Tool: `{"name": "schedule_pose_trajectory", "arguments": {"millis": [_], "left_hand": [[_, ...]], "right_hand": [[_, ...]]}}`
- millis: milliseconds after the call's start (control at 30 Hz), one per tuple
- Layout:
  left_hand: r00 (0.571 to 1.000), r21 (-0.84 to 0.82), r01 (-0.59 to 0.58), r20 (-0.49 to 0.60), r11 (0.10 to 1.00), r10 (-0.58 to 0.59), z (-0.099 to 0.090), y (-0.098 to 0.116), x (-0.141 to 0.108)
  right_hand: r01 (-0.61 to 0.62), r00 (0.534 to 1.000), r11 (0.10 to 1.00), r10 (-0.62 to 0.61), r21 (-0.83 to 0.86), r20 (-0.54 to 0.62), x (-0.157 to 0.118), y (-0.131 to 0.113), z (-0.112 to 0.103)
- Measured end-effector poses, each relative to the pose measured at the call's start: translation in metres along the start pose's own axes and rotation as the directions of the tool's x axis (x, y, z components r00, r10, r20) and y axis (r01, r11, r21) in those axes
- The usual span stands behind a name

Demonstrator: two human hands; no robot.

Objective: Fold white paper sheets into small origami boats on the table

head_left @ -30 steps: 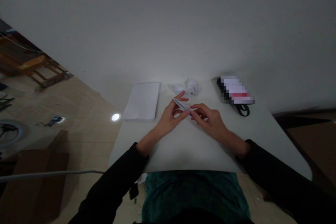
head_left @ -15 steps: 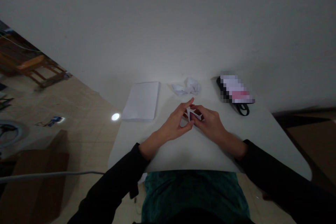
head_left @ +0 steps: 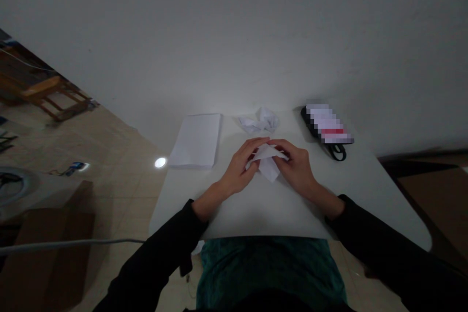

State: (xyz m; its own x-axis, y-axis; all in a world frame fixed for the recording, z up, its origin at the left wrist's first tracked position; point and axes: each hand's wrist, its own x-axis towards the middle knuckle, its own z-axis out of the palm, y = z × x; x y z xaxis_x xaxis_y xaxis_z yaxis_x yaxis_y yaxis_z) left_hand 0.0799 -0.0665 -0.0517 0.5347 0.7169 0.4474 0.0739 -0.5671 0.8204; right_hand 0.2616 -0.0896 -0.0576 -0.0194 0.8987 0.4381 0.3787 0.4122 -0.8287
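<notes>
A folded white paper point(head_left: 268, 168) is held between my two hands above the middle of the white table point(head_left: 266, 209). My left hand point(head_left: 239, 168) grips its left side, thumb below and fingers along the top. On the right side my right hand point(head_left: 297, 163) holds it the same way. The fingertips of both hands meet near the paper's top edge. One pointed flap hangs down toward me between the thumbs. Just beyond the hands lie folded white paper pieces point(head_left: 268, 119).
A stack of white paper point(head_left: 197, 141) lies at the table's back left. At the back right is a black case point(head_left: 310, 124) with a strap loop and a blurred-out top. The wall rises behind the table. Cardboard boxes point(head_left: 73, 243) stand on the floor at left.
The paper between my hands has opened out and turned, and a flap now points down toward me. My hands have shifted slightly apart, with the thumbs no longer close together.
</notes>
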Motion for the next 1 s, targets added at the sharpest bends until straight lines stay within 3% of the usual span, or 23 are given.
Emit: {"name": "schedule_pose_trajectory", "arguments": {"millis": [200,500,667,767,833,933,1000], "left_hand": [[0.988,-0.108,0.136,-0.051,0.985,-0.143,0.004,-0.008,0.002],[0.966,-0.183,0.168,-0.167,0.969,-0.199,0.029,-0.010,-0.001],[0.957,-0.278,0.141,-0.207,0.950,-0.202,0.031,-0.011,-0.001],[0.946,-0.275,0.098,-0.272,0.957,-0.175,0.025,-0.012,0.000],[0.937,-0.234,0.076,-0.317,0.969,-0.150,0.017,-0.013,0.000],[0.932,-0.082,0.017,-0.359,0.996,-0.045,0.002,-0.014,0.000],[0.931,0.048,-0.036,-0.362,0.998,0.051,-0.006,-0.015,0.000]], "right_hand": [[-0.157,0.980,0.974,0.174,0.162,-0.099,0.006,0.010,0.006],[0.030,0.965,0.995,-0.003,0.098,-0.261,0.009,0.004,0.007],[0.024,0.938,0.995,0.010,0.093,-0.346,0.006,0.005,0.007],[-0.005,0.971,0.985,0.046,0.171,-0.236,0.006,0.007,0.007],[-0.018,0.999,0.963,0.029,0.270,-0.038,0.008,0.009,0.006],[-0.104,0.954,0.905,-0.026,0.412,0.298,0.011,0.008,0.003],[-0.189,0.921,0.864,-0.008,0.467,0.388,0.012,0.006,0.001]]}}
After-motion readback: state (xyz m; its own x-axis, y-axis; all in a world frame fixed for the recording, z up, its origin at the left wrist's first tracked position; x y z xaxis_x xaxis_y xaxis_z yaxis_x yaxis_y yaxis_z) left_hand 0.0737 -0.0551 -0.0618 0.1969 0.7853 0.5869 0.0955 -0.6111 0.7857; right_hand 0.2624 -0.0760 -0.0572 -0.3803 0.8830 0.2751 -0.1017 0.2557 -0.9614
